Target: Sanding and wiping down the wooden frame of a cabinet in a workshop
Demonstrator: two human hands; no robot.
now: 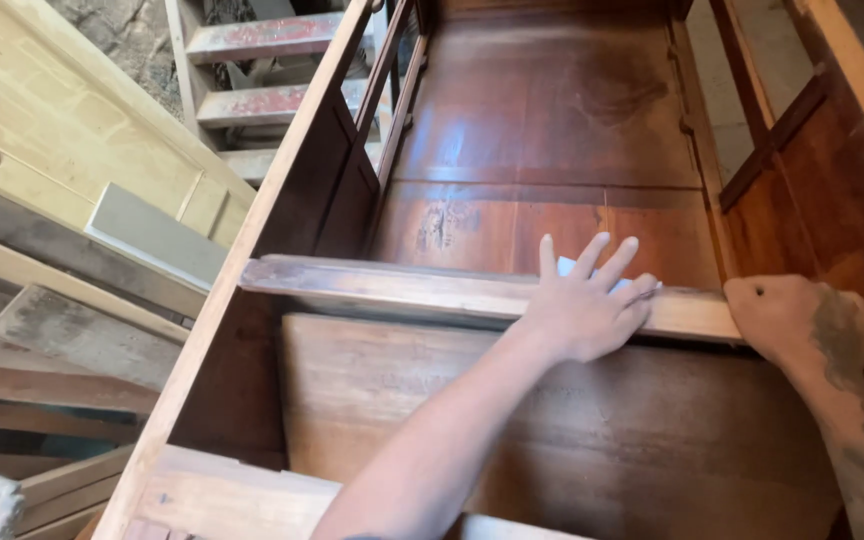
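My left hand (pixel 587 300) lies flat on a wooden crossbar (pixel 392 285) of a large reddish-brown wooden cabinet frame (pixel 552 110), fingers spread, pressing a small pale sheet (pixel 565 267) against the wood. It looks like sandpaper or cloth, mostly hidden under the fingers. My right hand (pixel 782 320) grips the same crossbar further right, fingers curled over its far edge and hidden behind it.
The cabinet lies on its back, with inner panels (pixel 552 420) below the crossbar. Pale boards and planks (pixel 62 200) are stacked at the left. A worn red-painted wooden step frame (pixel 262 70) stands at the back left.
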